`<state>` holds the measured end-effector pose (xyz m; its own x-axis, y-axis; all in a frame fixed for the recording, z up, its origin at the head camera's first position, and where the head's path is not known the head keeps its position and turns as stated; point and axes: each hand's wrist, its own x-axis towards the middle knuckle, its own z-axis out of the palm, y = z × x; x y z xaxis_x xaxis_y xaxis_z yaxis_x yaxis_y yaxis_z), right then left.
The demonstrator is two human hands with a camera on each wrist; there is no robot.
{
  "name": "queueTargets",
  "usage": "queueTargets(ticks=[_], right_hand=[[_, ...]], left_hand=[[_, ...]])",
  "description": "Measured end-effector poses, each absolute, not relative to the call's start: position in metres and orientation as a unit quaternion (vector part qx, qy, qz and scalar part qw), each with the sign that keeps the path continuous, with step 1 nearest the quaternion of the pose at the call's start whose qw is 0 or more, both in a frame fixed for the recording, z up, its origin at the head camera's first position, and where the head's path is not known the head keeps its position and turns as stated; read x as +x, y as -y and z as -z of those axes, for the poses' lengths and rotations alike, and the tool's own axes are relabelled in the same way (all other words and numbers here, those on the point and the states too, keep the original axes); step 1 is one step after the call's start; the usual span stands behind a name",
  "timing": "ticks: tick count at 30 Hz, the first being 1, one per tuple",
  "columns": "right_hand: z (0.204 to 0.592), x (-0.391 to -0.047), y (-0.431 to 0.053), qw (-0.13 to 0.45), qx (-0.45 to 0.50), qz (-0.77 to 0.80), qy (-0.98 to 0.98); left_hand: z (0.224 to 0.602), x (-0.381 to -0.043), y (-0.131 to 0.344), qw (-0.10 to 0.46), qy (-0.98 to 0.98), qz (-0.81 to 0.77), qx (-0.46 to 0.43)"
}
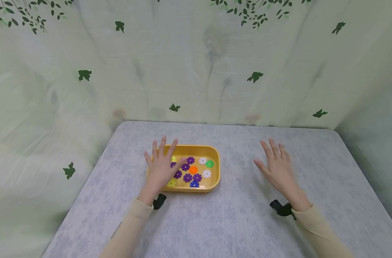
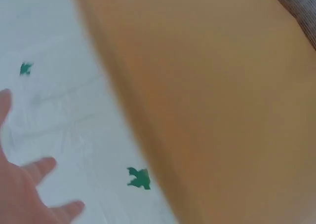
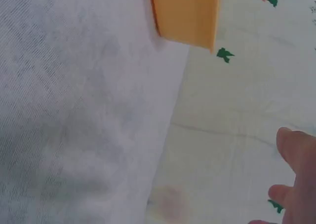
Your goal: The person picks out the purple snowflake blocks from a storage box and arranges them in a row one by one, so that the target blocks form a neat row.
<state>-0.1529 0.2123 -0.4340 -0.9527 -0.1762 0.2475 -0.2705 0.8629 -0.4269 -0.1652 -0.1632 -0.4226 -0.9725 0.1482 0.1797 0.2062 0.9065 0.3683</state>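
A yellow tray (image 1: 212, 186) stands on the table, holding several flower-shaped pieces: purple ones (image 1: 187, 177), white ones (image 1: 207, 173), an orange one (image 1: 193, 170), a green one (image 1: 209, 163), a blue one (image 1: 194, 184) and yellow ones (image 1: 171, 183). Fingers spread, the left hand (image 1: 160, 170) hovers over the tray's left end and hides part of it. The tray's outer wall (image 2: 207, 105) fills much of the left wrist view. Well to the right of the tray, the right hand (image 1: 278, 172) is held above the table with straight fingers and nothing in it.
The grey table (image 1: 241, 222) ends at the back against a pale hanging cloth (image 1: 189, 64) with leaf and bird prints. More cloth (image 1: 376, 125) hangs along the right side. A black wrist mount (image 1: 281, 208) sits under the right wrist, another (image 1: 159, 201) by the left.
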Motion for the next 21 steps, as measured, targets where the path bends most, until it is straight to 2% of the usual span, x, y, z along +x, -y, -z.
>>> queueTargets(ticks=[4,7,14,21], right_hand=[[0.429,-0.160,-0.198,0.086,0.180,-0.348,0.916],[0.424,-0.163,-0.183,0.054,0.207,-0.436,0.874],[0.416,-0.170,-0.145,-0.083,0.225,-0.616,0.750],[0.420,-0.177,-0.106,-0.193,0.215,-0.672,0.682]], left_hand=[[0.418,-0.166,0.174,0.086,0.938,0.310,-0.130],[0.415,-0.167,0.185,0.095,0.897,0.404,-0.153],[0.416,-0.168,0.218,0.107,0.782,0.604,-0.110],[0.437,-0.170,0.252,0.068,0.601,0.794,-0.054]])
